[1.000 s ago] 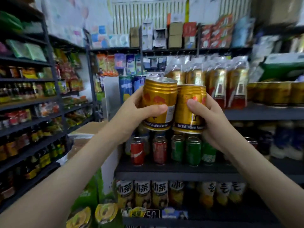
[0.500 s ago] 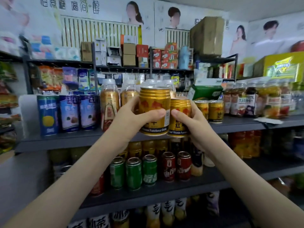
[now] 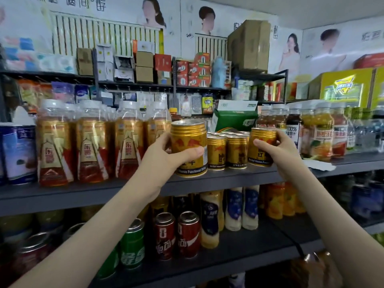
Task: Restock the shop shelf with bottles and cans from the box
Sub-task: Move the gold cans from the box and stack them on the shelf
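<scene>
The left hand (image 3: 166, 151) is curled around a gold can (image 3: 188, 147), thumb across its front and fingers behind, holding it upright at the front edge of the shelf (image 3: 218, 179); whether its base touches the shelf cannot be told. The right hand (image 3: 278, 148) wraps a second can (image 3: 262, 145) the same way, thumb on the label, just right of a cluster of like cans (image 3: 227, 149) standing on the shelf. Tall bottles (image 3: 91, 142) stand to the left, juice bottles (image 3: 320, 134) to the right.
</scene>
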### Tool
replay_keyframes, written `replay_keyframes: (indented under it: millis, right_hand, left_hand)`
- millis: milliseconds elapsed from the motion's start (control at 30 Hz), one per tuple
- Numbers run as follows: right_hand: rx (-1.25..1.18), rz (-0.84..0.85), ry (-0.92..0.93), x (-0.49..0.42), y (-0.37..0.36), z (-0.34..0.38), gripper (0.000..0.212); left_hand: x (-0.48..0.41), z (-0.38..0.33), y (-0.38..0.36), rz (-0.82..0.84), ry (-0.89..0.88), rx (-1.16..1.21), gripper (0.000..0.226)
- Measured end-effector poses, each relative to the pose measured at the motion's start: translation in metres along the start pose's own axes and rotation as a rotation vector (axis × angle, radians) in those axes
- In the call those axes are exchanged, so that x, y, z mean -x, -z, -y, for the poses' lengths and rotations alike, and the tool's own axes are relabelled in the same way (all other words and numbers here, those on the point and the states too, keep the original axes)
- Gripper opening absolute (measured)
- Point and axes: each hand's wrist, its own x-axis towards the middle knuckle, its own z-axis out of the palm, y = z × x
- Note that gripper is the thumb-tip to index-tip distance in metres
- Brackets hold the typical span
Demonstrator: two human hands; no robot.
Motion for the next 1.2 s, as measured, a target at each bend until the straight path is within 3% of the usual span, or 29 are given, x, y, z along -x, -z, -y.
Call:
replay_keyframes:
  millis: [133,367,500,667,733,833,867,933,1000,1100,1200]
  right_hand:
    - [0.114,0.005,-0.049,-0.021,0.009,-0.026,0.054]
    - [0.189,0.068,-0.106,-0.04,0.007,-0.041,0.064]
    - [0.245,0.122,-0.112,-0.046,0.006,-0.043,0.061]
    - [0.383,0.133,-0.126,-0.051,0.004,-0.045,0.092]
    - [0.491,0.059,-0.048,-0.048,0.0,-0.042,0.102]
    - [0.454,-0.18,0.256,-0.019,-0.022,-0.016,0.082]
    - [0.39,-0.17,0.343,-0.006,-0.031,-0.003,0.074]
    - [0.251,0.03,0.37,0.018,-0.051,0.017,0.066]
    - [0.073,0.241,0.24,0.033,-0.063,0.028,0.055]
    - [-0.125,0.326,0.081,0.035,-0.064,0.028,0.051]
    - [-0.127,0.352,0.053,0.038,-0.064,0.029,0.057]
  left_hand:
    - [-0.015,0.006,-0.014,0.027,0.022,-0.043,0.072]
    - [-0.034,0.006,-0.025,0.038,0.034,-0.062,0.045]
    - [-0.043,0.012,-0.03,0.05,0.035,-0.024,0.047]
    - [-0.049,0.019,-0.04,0.065,0.05,-0.048,0.042]
    - [-0.051,0.022,-0.042,0.06,0.054,-0.078,0.043]
    - [-0.051,0.024,-0.044,0.044,0.027,-0.162,0.05]
    - [-0.049,0.024,-0.045,0.038,0.013,-0.195,0.054]
    - [-0.048,0.023,-0.048,0.025,-0.028,-0.251,0.059]
    - [-0.046,0.021,-0.05,0.023,-0.069,-0.29,0.061]
    - [-0.046,0.017,-0.05,0.022,-0.112,-0.356,0.056]
    - [-0.044,0.015,-0.05,0.048,-0.14,-0.405,0.046]
